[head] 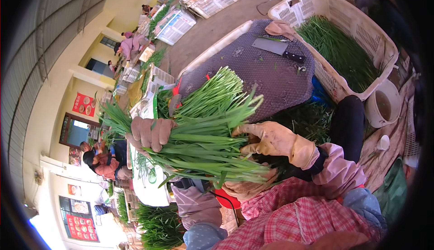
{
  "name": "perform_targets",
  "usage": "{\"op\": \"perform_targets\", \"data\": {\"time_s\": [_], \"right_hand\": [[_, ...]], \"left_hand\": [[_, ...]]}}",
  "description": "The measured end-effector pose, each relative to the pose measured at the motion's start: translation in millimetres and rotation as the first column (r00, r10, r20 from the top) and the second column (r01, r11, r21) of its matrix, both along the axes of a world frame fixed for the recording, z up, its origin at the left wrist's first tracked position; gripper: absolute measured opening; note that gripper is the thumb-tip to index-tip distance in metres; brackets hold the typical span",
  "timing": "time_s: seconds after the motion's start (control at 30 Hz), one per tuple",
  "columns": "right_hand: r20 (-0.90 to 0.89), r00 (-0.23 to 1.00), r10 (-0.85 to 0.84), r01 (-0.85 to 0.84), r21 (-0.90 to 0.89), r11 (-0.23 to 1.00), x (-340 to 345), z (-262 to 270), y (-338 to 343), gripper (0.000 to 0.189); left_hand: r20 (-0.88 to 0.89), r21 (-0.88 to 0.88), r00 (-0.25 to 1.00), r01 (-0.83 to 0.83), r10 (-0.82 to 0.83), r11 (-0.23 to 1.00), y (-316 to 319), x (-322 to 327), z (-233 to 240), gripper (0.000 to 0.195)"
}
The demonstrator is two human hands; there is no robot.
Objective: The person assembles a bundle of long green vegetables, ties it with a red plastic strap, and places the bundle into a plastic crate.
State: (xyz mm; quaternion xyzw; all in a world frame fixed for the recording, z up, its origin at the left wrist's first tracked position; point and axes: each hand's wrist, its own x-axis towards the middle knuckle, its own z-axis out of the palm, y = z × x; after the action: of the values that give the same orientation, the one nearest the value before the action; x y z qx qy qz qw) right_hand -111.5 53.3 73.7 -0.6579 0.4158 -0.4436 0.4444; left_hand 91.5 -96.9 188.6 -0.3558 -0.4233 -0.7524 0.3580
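Note:
A large bunch of garlic chives (206, 145) lies across the space before me. My left hand (149, 134), in a brown glove, is closed around the bunch near its left end. My right hand (278, 143), in a stained, pale orange glove, is at the bunch's right end. Its finger and thumb are apart and touch the leaves. Behind the bunch, another bundle of chives (213, 92), pale cut ends upward, rests on a purple-grey patterned mat (237, 57). A cleaver (271, 46) with a black riveted handle lies farther back on the mat.
A white plastic crate (369, 35) holds loose chives at the far right. Below it stand a bucket (383, 102) of murky liquid and a paper cup (383, 142). A folded cloth (280, 29) lies by the cleaver. Several people work among crates at left.

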Motion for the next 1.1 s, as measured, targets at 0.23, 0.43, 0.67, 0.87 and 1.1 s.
{"op": "perform_targets", "data": {"time_s": [0.23, 0.43, 0.67, 0.87, 1.1], "right_hand": [[-0.006, 0.994, -0.107, 0.102, -0.254, 0.962, -4.8, -20.0, 15.6, 0.03], [-0.437, 0.78, -0.447, 0.292, -0.378, 0.879, 0.4, -35.8, 30.1, 0.017], [-0.484, 0.739, -0.468, 0.297, -0.39, 0.872, 9.2, -74.5, 35.0, 0.018], [-0.719, 0.694, 0.028, 0.196, 0.227, 0.954, -49.8, -150.0, 56.9, 0.036], [0.366, 0.926, 0.097, -0.119, 0.038, 0.992, -42.4, -48.8, 8.3, 0.065]], "left_hand": [[0.086, 0.006, 0.996, 0.008, -0.008, 1.0, 0.1, -1.9, -0.4, 0.014], [0.107, 0.005, 0.975, -0.196, 0.194, 0.981, 17.0, 2.8, -11.5, 0.016], [0.311, 0.015, 0.883, -0.374, 0.351, 0.927, 40.3, 5.6, -13.9, 0.026], [0.084, -0.176, 0.996, 0.021, -0.007, 0.984, -0.4, 18.5, 15.6, 0.024], [-0.072, 0.063, 0.996, 0.05, -0.046, 0.997, 5.0, 27.3, 11.5, 0.028]]}}
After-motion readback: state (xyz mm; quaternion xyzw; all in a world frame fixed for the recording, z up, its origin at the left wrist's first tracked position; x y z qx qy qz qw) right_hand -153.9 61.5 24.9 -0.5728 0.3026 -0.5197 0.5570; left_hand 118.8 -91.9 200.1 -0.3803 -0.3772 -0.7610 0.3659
